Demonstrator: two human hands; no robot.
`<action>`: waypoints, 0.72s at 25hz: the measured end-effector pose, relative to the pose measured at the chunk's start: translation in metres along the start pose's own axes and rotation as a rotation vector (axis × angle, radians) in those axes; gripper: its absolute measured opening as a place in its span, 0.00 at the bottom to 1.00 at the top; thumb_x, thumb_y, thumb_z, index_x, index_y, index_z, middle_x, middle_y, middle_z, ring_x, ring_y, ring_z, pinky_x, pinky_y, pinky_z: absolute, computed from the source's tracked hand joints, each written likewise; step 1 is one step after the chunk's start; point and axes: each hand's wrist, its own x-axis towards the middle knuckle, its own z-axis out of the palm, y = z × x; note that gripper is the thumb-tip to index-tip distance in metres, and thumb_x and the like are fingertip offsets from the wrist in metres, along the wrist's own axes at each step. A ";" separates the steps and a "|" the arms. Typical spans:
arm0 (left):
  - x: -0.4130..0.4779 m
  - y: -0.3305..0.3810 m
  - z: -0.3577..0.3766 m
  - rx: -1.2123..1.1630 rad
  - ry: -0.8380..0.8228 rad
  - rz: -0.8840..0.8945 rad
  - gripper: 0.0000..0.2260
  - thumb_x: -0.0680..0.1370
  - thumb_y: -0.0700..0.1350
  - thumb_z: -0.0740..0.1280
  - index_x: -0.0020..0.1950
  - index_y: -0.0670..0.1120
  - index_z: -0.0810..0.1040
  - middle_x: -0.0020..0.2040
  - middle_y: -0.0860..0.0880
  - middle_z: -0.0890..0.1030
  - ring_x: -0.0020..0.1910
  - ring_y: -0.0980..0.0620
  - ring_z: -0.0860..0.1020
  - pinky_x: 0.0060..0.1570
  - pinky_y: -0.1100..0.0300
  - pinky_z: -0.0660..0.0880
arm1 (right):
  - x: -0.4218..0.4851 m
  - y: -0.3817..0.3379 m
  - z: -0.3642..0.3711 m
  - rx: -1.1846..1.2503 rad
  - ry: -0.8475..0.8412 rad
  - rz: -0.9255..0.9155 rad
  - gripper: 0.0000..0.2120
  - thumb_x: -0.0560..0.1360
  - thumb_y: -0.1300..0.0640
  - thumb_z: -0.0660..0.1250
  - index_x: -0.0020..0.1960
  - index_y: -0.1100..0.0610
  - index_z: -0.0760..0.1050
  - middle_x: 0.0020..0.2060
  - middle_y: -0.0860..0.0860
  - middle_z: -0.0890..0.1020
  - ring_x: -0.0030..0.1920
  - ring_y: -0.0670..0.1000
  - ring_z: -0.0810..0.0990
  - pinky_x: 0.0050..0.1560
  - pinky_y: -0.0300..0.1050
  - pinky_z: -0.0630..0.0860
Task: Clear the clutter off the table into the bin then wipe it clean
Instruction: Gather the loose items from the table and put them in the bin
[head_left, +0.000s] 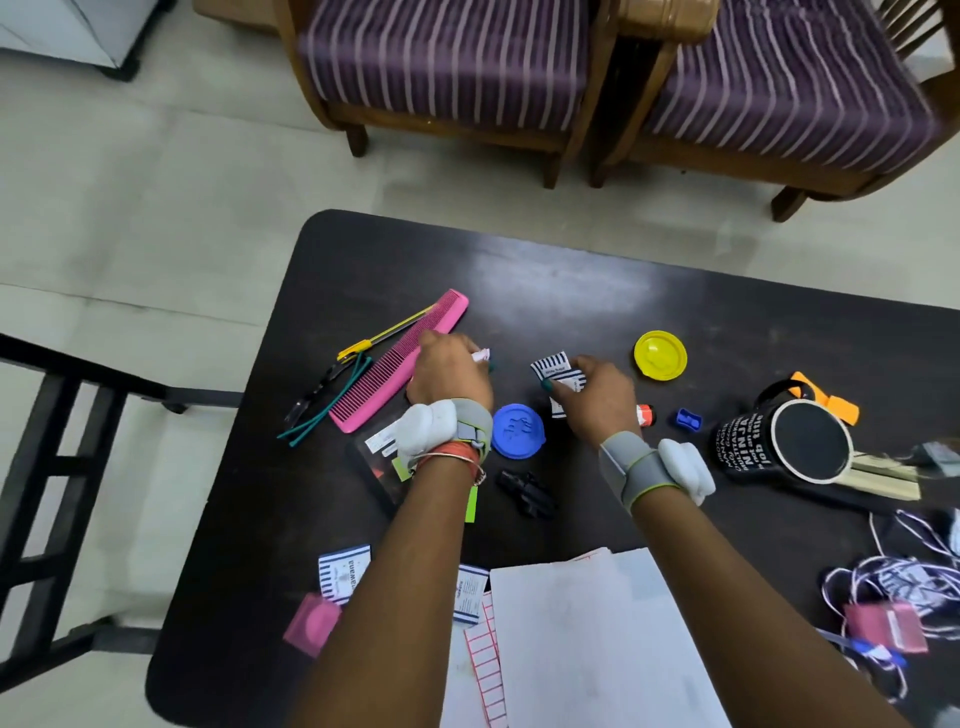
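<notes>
Near the middle of the dark table (571, 291), a blue-and-white striped paper sachet (551, 368) is pinched in the curled fingers of the right hand (597, 402). A small white scrap (481, 356), too blurred to identify, is pinched by the left hand (449, 376), beside one pink plastic comb (400, 361). Two more striped sachets (344, 569) are seen toward the near edge, one partly hidden by the left forearm. Two round lids are counted: a yellow lid (660, 355) and a blue lid (518, 430). White paper sheets (587, 639) are cut off at the near edge.
</notes>
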 end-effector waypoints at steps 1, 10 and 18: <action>0.000 -0.005 -0.006 0.077 0.006 -0.032 0.08 0.78 0.46 0.67 0.54 0.47 0.82 0.60 0.43 0.72 0.58 0.42 0.75 0.48 0.50 0.74 | -0.003 -0.005 0.003 0.011 -0.007 0.004 0.13 0.74 0.56 0.70 0.57 0.59 0.79 0.52 0.57 0.84 0.54 0.59 0.81 0.51 0.44 0.72; 0.006 -0.038 0.005 0.260 -0.063 0.025 0.10 0.79 0.42 0.63 0.57 0.50 0.80 0.61 0.44 0.72 0.62 0.42 0.72 0.49 0.49 0.75 | -0.012 -0.028 0.046 0.090 -0.025 -0.005 0.14 0.74 0.54 0.70 0.58 0.57 0.79 0.53 0.56 0.84 0.56 0.56 0.81 0.54 0.45 0.74; -0.010 -0.034 -0.011 0.029 -0.026 0.179 0.07 0.76 0.43 0.68 0.51 0.51 0.83 0.52 0.46 0.81 0.52 0.44 0.79 0.45 0.55 0.75 | -0.031 -0.030 0.026 0.094 -0.020 0.025 0.15 0.74 0.52 0.71 0.58 0.57 0.80 0.53 0.57 0.84 0.56 0.57 0.81 0.53 0.44 0.73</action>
